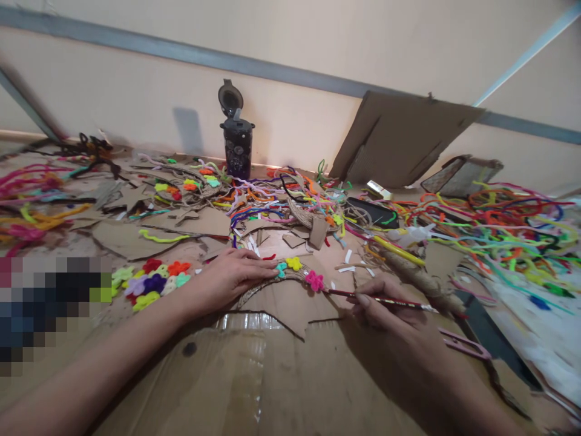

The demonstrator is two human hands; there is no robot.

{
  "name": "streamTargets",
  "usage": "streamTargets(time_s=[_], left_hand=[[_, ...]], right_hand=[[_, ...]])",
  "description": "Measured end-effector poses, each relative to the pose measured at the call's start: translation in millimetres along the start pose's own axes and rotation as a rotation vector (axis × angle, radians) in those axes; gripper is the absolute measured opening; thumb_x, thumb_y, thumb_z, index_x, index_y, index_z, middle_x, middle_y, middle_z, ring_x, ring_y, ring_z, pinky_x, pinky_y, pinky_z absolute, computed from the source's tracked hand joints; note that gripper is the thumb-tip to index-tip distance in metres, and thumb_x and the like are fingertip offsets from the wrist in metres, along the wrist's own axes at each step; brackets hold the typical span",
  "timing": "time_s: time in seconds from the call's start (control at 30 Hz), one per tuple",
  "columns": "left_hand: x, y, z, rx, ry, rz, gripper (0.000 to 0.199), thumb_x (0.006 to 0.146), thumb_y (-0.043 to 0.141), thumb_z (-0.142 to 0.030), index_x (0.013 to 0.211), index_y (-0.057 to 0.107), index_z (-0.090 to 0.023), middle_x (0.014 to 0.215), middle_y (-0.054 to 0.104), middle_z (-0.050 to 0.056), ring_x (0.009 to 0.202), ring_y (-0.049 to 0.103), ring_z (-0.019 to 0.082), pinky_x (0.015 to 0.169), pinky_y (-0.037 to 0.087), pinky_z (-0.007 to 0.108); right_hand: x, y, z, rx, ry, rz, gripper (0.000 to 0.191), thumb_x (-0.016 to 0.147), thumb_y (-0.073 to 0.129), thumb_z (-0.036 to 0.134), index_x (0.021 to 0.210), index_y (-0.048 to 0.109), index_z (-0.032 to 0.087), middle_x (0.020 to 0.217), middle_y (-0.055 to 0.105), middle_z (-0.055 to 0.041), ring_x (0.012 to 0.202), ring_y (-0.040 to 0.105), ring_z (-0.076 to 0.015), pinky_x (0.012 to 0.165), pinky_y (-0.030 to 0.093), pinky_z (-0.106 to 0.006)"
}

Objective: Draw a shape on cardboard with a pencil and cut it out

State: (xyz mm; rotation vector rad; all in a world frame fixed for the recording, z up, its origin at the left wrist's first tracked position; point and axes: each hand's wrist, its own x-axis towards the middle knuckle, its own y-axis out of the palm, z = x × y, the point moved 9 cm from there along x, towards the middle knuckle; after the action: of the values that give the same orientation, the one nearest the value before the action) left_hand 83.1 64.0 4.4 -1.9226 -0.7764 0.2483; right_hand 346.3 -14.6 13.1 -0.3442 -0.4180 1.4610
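My left hand (231,274) lies flat with fingers stretched out, its fingertips resting on a curved band wrapped in twine (259,289). A turquoise flower (281,269), a yellow flower (295,263) and a pink flower (315,280), all fuzzy, sit along that band. My right hand (385,306) is closed around a dark red pencil (385,299). The pencil's left end meets the pink flower's edge; whether it presses on it I cannot tell. Left of my left forearm is a cluster of fuzzy flowers (154,281) in several colours.
Pipe cleaners (490,212) and cardboard scraps (204,221) litter the table. A dark bottle (238,148) with its lid up stands at the back. A cardboard sheet (399,139) leans on the wall. A pink cutter (465,344) lies beyond my right wrist.
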Motion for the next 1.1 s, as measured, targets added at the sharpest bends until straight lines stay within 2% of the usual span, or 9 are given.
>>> streamTargets(time_s=[0.23, 0.43, 0.53, 0.63, 0.8, 0.93, 1.0, 1.1], left_hand=[[-0.8, 3.6, 3.9, 0.023, 0.009, 0.003, 0.037, 0.107, 0.042, -0.037, 0.135, 0.064, -0.041, 0.137, 0.069, -0.004, 0.122, 0.061, 0.025, 0.099, 0.043, 0.042], [-1.3, -1.0, 3.3, -0.030, -0.039, 0.007, 0.036, 0.106, 0.045, -0.037, 0.135, 0.065, -0.038, 0.136, 0.070, -0.002, 0.122, 0.060, 0.023, 0.103, 0.044, 0.040], [-3.1, -4.5, -1.0, -0.037, -0.082, 0.027, 0.039, 0.100, 0.057, -0.040, 0.138, 0.064, -0.036, 0.141, 0.067, 0.000, 0.126, 0.058, 0.025, 0.106, 0.044, 0.042], [-5.4, -7.3, -8.0, -0.023, -0.086, 0.017, 0.051, 0.092, 0.068, -0.039, 0.142, 0.060, -0.034, 0.148, 0.060, 0.002, 0.131, 0.056, 0.027, 0.110, 0.044, 0.044], [-8.0, -19.0, -10.2, -0.044, -0.087, -0.148, 0.048, 0.095, 0.051, -0.021, 0.141, 0.061, -0.028, 0.153, 0.055, 0.004, 0.135, 0.057, 0.022, 0.114, 0.045, 0.039], [-14.7, -43.8, 6.5, -0.074, -0.206, -0.354, 0.042, 0.094, 0.053, -0.026, 0.134, 0.065, -0.024, 0.147, 0.062, 0.005, 0.134, 0.059, 0.023, 0.116, 0.044, 0.040], [-20.9, -59.0, 18.5, -0.083, -0.263, -0.465, 0.039, 0.094, 0.055, -0.030, 0.131, 0.067, -0.024, 0.145, 0.063, 0.006, 0.132, 0.060, 0.024, 0.117, 0.043, 0.041], [-30.7, -78.0, 36.5, -0.027, -0.335, -0.588, 0.035, 0.095, 0.054, -0.030, 0.127, 0.068, -0.023, 0.145, 0.063, 0.007, 0.133, 0.058, 0.025, 0.117, 0.042, 0.044]], right_hand=[[-9.0, -10.1, -14.0, 0.037, 0.106, -0.035, 0.028, 0.090, 0.067, 0.049, 0.082, 0.068, 0.022, 0.077, 0.071, -0.0046, 0.070, 0.063, -0.0201, 0.062, 0.046, -0.030], [-11.9, -29.2, -12.8, 0.048, 0.071, -0.130, 0.027, 0.087, 0.070, 0.049, 0.078, 0.067, 0.023, 0.071, 0.070, -0.0044, 0.066, 0.064, -0.0220, 0.060, 0.049, -0.033], [-11.6, -42.6, -7.3, 0.054, 0.019, -0.198, 0.023, 0.089, 0.070, 0.048, 0.084, 0.067, 0.026, 0.074, 0.072, -0.0042, 0.071, 0.068, -0.0250, 0.064, 0.051, -0.036], [-5.8, -46.3, 5.3, 0.023, -0.049, -0.208, 0.019, 0.092, 0.067, 0.045, 0.088, 0.067, 0.027, 0.078, 0.072, -0.0043, 0.079, 0.069, -0.0263, 0.070, 0.052, -0.038], [15.5, -39.0, 33.4, 0.105, -0.119, -0.212, 0.017, 0.094, 0.066, 0.046, 0.097, 0.067, 0.030, 0.080, 0.072, -0.0047, 0.077, 0.070, -0.0264, 0.072, 0.055, -0.041], [34.6, -25.5, 63.4, 0.119, -0.226, -0.180, 0.020, 0.097, 0.061, 0.048, 0.101, 0.070, 0.031, 0.090, 0.072, -0.0055, 0.075, 0.069, -0.0234, 0.072, 0.057, -0.040], [44.2, -17.1, 66.4, 0.113, -0.226, -0.156, 0.021, 0.099, 0.058, 0.047, 0.103, 0.070, 0.030, 0.091, 0.072, -0.0051, 0.074, 0.069, -0.0219, 0.070, 0.057, -0.038], [56.4, -2.7, 54.5, 0.072, -0.195, -0.103, 0.022, 0.100, 0.057, 0.046, 0.103, 0.068, 0.028, 0.094, 0.071, -0.0046, 0.077, 0.069, -0.0215, 0.070, 0.056, -0.036]])
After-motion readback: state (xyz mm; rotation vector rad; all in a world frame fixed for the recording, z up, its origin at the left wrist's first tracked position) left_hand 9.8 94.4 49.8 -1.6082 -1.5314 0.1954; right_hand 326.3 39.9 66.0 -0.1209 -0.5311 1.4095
